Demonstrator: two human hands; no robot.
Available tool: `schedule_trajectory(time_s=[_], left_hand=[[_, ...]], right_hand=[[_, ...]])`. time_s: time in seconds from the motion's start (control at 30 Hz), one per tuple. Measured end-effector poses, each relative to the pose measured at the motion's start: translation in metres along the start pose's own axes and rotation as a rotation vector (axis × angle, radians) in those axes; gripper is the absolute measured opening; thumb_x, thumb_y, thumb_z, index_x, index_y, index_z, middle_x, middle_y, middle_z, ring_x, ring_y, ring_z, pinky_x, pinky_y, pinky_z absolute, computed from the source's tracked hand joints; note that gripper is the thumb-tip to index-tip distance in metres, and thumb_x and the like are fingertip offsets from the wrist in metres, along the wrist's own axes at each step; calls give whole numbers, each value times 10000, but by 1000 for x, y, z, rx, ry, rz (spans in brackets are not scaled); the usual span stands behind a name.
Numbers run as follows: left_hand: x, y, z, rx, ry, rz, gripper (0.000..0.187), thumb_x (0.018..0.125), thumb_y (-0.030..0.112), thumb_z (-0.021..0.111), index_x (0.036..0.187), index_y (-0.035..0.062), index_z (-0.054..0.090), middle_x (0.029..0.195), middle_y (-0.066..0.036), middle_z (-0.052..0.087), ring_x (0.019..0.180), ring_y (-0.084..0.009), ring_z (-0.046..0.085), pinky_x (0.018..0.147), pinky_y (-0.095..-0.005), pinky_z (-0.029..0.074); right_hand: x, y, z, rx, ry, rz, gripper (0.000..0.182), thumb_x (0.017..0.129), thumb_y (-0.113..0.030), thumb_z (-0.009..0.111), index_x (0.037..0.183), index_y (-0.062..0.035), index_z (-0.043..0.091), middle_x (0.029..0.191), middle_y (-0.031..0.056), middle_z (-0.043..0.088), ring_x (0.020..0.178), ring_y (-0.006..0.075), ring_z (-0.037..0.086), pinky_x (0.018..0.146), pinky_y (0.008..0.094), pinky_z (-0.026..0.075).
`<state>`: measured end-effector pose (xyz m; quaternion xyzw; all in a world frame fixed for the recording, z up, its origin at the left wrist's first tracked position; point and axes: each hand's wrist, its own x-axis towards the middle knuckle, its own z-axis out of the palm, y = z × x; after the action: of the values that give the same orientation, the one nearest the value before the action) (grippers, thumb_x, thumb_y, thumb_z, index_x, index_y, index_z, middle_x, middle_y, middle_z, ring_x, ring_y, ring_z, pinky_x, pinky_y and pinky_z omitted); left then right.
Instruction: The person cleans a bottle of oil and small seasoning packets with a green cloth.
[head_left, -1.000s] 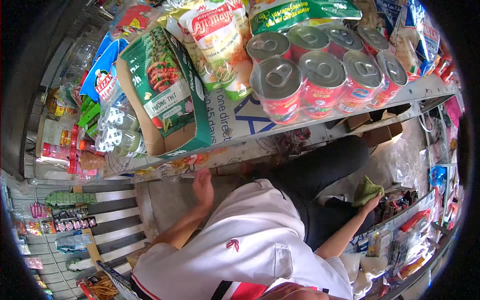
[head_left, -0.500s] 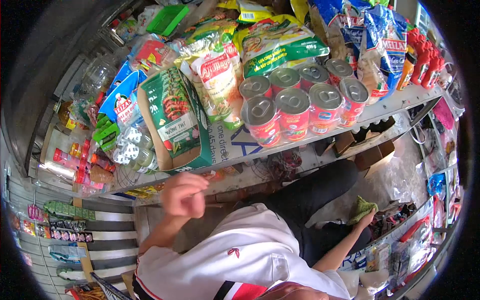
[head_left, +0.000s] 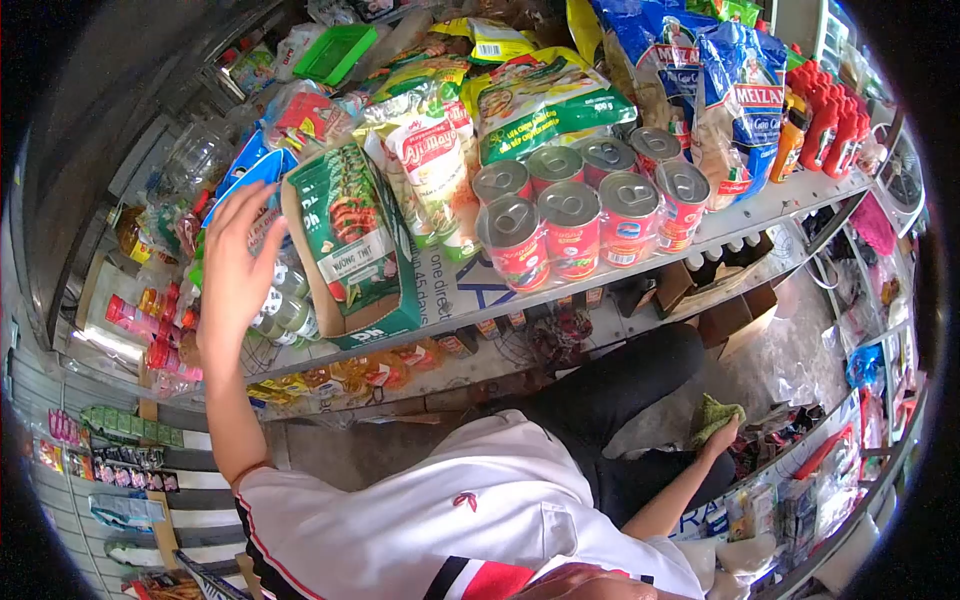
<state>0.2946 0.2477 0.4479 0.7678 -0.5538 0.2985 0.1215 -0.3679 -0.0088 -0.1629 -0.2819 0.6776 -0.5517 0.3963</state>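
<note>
Left hand [head_left: 235,270] rose to the shelf [head_left: 600,285], grip spread over the jars [head_left: 285,310] beside the green box [head_left: 355,245]. Right hand [head_left: 722,438] pinches a cloth [head_left: 715,415]; I can't see its fingers.

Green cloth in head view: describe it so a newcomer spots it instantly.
Start at the shelf of red tins, then drop to the floor lower right. The crumpled green cloth sits in the right hand, the only soft green thing there.
</note>
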Motion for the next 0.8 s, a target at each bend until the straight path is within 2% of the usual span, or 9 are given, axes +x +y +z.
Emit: schedule_trajectory(time_s=[0.07, 0.23, 0.3, 0.37, 0.47, 0.53, 0.63, 0.67, 0.8], left_hand=[[6, -15, 0, 35, 28, -18, 340, 990, 163, 623, 1278, -15, 653, 1282, -216, 659, 1224, -390, 600, 1080, -457, 437], [19, -69, 0, 137, -46, -137, 310, 983, 147, 625, 1238, -25, 667, 1246, -228, 664, 1172, -410, 619, 1020, -434, 475], [28, -75, 2, -22, -117, -77, 304, 966, 155, 658, 1207, -29, 682, 1226, -221, 670, 1140, -404, 636, 978, -430, 493], [37, -70, 8, -100, -72, -87, 295, 941, 168, 702, 1180, -5, 703, 1219, -182, 686, 1128, -369, 657, 951, -429, 503], [48, -66, 16, -279, -135, -68, 327, 916, 202, 744, 1189, 24, 708, 1269, -164, 669, 1201, -341, 639, 1010, -420, 485], [51, -63, 23, -275, -228, 55, 401, 871, 253, 801, 1206, 51, 714, 1376, -161, 606, 1292, -332, 586, 1087, -423, 444], [58, -52, 24, -204, -294, 25, 489, 820, 291, 845, 1228, 57, 714, 1448, -175, 539, 1359, -344, 527, 1143, -420, 402], [57, -42, 24, -194, -215, 54, 504, 793, 205, 855, 1257, 76, 706, 1462, -130, 541, 1361, -329, 531, 1144, -437, 404], [57, -30, 23, -109, -204, 102, 511, 769, 204, 868, 1243, 84, 717, 1469, -137, 535, 1362, -339, 530, 1141, -442, 411]], right_hand=[[-3, -2, 0, 23, 2, 31, 641, 1039, -485, 511, 1310, 90, 600, 1228, 205, 658, 1062, 319, 647, 926, 441, 493], [12, 13, -2, -65, -3, -2, 658, 1040, -495, 504, 1327, 89, 600, 1230, 222, 666, 1050, 338, 651, 932, 451, 490], [12, 13, -1, -55, -9, -7, 656, 1042, -494, 500, 1328, 88, 600, 1233, 224, 665, 1052, 338, 651, 933, 450, 490], [11, 16, -2, -43, -4, -9, 655, 1044, -493, 495, 1330, 87, 600, 1236, 226, 664, 1054, 339, 651, 935, 449, 490], [19, 23, -6, -181, -6, -129, 638, 1052, -480, 490, 1341, 79, 595, 1236, 214, 664, 1067, 331, 649, 937, 437, 493], [5, 9, -1, -60, -10, -27, 523, 1062, -393, 506, 1283, 65, 626, 1143, 136, 685, 1018, 245, 660, 913, 388, 515], [16, 24, -2, 78, -67, -14, 626, 1064, -456, 493, 1350, 95, 574, 1263, 188, 645, 1101, 313, 634, 942, 418, 496], [20, 29, -4, 78, -65, -16, 626, 1064, -456, 493, 1350, 95, 574, 1263, 188, 645, 1101, 313, 634, 942, 418, 496], [19, 28, -5, -64, -65, -63, 654, 1063, -462, 492, 1376, 110, 539, 1296, 213, 629, 1145, 337, 611, 994, 432, 466]])
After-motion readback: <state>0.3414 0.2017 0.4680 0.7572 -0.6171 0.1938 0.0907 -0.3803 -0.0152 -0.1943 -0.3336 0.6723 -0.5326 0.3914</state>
